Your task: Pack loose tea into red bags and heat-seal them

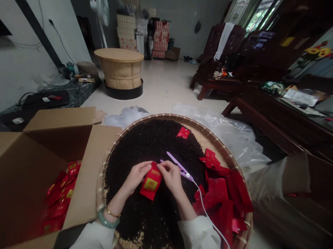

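Between my two hands is a red packet (152, 179) with a yellow label, over a heap of dark loose tea leaves (143, 142). My left hand (137, 174) pinches its upper left edge, and my right hand (172, 175) pinches the upper right edge. Just behind my right hand lies a purple hand sealer (181, 166) with a white cord, its jaws apart and partly hidden by my fingers. The leaves fill much of a round woven bamboo tray (229, 149). Red packets (218, 191) are piled on the tray's right side, and a single red packet (183, 133) rests on the leaves at the far side.
An open cardboard box (78, 183) at left holds several red packets (63, 193). Another carton (307, 178) stands at right. Plastic sheeting (230, 132) lies on the floor behind the tray. Farther off are a round table (121, 56), a white fan (102, 8) and dark wooden furniture (258, 103).
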A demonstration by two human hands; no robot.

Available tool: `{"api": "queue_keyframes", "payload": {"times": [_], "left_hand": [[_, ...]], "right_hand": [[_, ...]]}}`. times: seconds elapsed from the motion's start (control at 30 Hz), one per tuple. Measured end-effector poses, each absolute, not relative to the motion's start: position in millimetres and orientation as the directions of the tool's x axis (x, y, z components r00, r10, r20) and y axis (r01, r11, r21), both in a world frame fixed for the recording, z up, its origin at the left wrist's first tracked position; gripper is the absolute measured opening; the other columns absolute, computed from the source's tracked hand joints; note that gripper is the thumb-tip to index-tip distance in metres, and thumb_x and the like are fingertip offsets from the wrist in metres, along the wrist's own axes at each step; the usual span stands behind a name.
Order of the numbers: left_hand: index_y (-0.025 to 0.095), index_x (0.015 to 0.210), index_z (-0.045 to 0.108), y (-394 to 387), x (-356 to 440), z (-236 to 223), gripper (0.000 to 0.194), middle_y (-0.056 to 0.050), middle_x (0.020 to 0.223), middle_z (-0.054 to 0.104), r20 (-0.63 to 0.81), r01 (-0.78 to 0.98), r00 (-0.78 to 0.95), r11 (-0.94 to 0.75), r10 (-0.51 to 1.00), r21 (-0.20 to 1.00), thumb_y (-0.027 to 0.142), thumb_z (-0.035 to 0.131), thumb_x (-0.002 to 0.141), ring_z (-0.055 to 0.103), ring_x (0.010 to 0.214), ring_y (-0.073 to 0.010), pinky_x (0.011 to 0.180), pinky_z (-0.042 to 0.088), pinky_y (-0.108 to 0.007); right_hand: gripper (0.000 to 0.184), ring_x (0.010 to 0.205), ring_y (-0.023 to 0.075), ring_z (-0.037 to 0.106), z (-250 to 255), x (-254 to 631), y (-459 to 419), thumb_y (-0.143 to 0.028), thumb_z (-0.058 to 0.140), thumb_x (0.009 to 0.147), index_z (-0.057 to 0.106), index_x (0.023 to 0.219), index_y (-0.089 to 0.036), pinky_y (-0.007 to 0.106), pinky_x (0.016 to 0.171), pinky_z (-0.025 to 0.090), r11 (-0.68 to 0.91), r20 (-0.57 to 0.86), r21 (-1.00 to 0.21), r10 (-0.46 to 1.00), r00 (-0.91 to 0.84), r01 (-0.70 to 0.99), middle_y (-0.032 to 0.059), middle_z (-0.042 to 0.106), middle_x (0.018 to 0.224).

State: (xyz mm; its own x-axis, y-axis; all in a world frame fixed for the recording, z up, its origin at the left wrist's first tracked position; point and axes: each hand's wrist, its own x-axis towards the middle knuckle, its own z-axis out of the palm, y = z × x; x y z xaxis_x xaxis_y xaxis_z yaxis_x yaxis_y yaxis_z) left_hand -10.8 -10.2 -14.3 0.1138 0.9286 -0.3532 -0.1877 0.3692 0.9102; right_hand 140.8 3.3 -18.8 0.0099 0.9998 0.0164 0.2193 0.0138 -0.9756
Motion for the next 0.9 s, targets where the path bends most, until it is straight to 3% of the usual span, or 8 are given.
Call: {"api": "queue_keyframes", "payload": {"times": [0.2, 0.3, 0.4, 0.5, 0.57, 0.67, 0.73, 0.9], "left_hand": [[0.011, 0.101, 0.062, -13, -11, -17, 0.052, -0.006, 0.083, 0.072, -0.383, -0.053, 0.367, 0.430, 0.848, 0.901, 0.025, 0.083, 0.055, 0.068, 0.064, -0.0182, 0.048, 0.052, -0.023], [0.013, 0.096, 0.062, -11, -21, -11, 0.051, -0.005, 0.079, 0.072, -0.270, -0.257, 0.132, 0.296, 0.954, 0.920, 0.033, 0.084, 0.055, 0.067, 0.058, -0.0181, 0.038, 0.048, -0.020], [0.021, 0.093, 0.063, -7, -46, 2, 0.053, 0.000, 0.080, 0.072, -0.035, -0.536, -0.318, -0.149, 0.948, 0.831, 0.045, 0.085, 0.051, 0.066, 0.057, -0.0134, 0.044, 0.050, -0.018], [0.037, 0.108, 0.061, -4, -68, 14, 0.062, 0.005, 0.097, 0.072, 0.112, -0.519, -0.600, -0.492, 0.792, 0.699, 0.060, 0.078, 0.053, 0.066, 0.064, -0.0075, 0.054, 0.051, -0.013], [0.039, 0.115, 0.058, -1, -72, 13, 0.061, 0.003, 0.101, 0.071, 0.121, -0.471, -0.616, -0.487, 0.778, 0.736, 0.059, 0.074, 0.060, 0.066, 0.066, -0.0073, 0.055, 0.051, -0.013], [0.025, 0.114, 0.060, 2, -61, -1, 0.053, -0.004, 0.095, 0.072, 0.058, -0.284, -0.432, -0.197, 0.900, 0.938, 0.045, 0.074, 0.067, 0.068, 0.069, -0.0139, 0.056, 0.053, -0.021], [0.018, 0.102, 0.066, 4, -51, -13, 0.041, -0.009, 0.092, 0.072, 0.066, 0.032, -0.298, -0.060, 0.952, 0.998, 0.040, 0.072, 0.068, 0.069, 0.081, -0.0213, 0.066, 0.056, -0.030], [0.020, 0.094, 0.071, 5, -41, -36, 0.022, -0.009, 0.102, 0.071, 0.365, 0.681, -0.049, -0.236, 0.930, 0.693, 0.026, 0.063, 0.075, 0.057, 0.107, -0.0300, 0.095, 0.044, -0.049]], "right_hand": [[0.043, 0.049, 0.0128, 0.053, -20, 155, 9, -0.059, 0.057, 0.075, 0.065, 0.079, -0.017, 0.023, 0.044, 0.041, -0.042, -0.055, -0.994, 0.990, 0.128, -0.096, -0.0001, 0.061, 0.060], [0.054, 0.055, 0.0141, 0.059, -22, 163, 8, -0.065, 0.053, 0.076, 0.063, 0.097, -0.017, 0.023, 0.043, 0.043, -0.067, -0.106, -0.966, 0.984, 0.145, -0.250, 0.0045, 0.068, 0.075], [0.054, 0.056, 0.0148, 0.060, -29, 171, 5, -0.066, 0.050, 0.077, 0.064, 0.095, -0.016, 0.023, 0.044, 0.043, -0.087, -0.121, -0.967, 0.984, 0.131, -0.239, 0.0063, 0.068, 0.075], [0.050, 0.059, 0.0174, 0.062, -36, 174, 1, -0.060, 0.045, 0.082, 0.066, 0.089, -0.016, 0.026, 0.047, 0.045, -0.068, -0.072, -0.997, 0.991, 0.109, -0.040, 0.0069, 0.068, 0.072], [0.038, 0.067, 0.0198, 0.063, -39, 174, -4, -0.049, 0.047, 0.085, 0.067, 0.087, -0.017, 0.030, 0.058, 0.049, 0.023, 0.036, -0.978, 0.998, 0.060, 0.206, 0.0071, 0.069, 0.076], [0.020, 0.084, 0.0226, 0.063, -39, 171, -16, -0.031, 0.052, 0.083, 0.069, 0.087, -0.019, 0.037, 0.078, 0.048, 0.211, 0.187, -0.831, 0.977, -0.097, 0.515, 0.0075, 0.071, 0.088], [0.017, 0.088, 0.0229, 0.062, -39, 173, -25, -0.024, 0.053, 0.083, 0.068, 0.088, -0.020, 0.037, 0.082, 0.047, 0.276, 0.228, -0.744, 0.961, -0.158, 0.609, 0.0074, 0.070, 0.090], [0.019, 0.092, 0.0234, 0.056, -40, 206, -28, -0.023, 0.050, 0.086, 0.067, 0.093, -0.020, 0.038, 0.084, 0.045, 0.253, 0.412, -0.596, 0.911, 0.020, 0.762, 0.0090, 0.067, 0.093]]}}
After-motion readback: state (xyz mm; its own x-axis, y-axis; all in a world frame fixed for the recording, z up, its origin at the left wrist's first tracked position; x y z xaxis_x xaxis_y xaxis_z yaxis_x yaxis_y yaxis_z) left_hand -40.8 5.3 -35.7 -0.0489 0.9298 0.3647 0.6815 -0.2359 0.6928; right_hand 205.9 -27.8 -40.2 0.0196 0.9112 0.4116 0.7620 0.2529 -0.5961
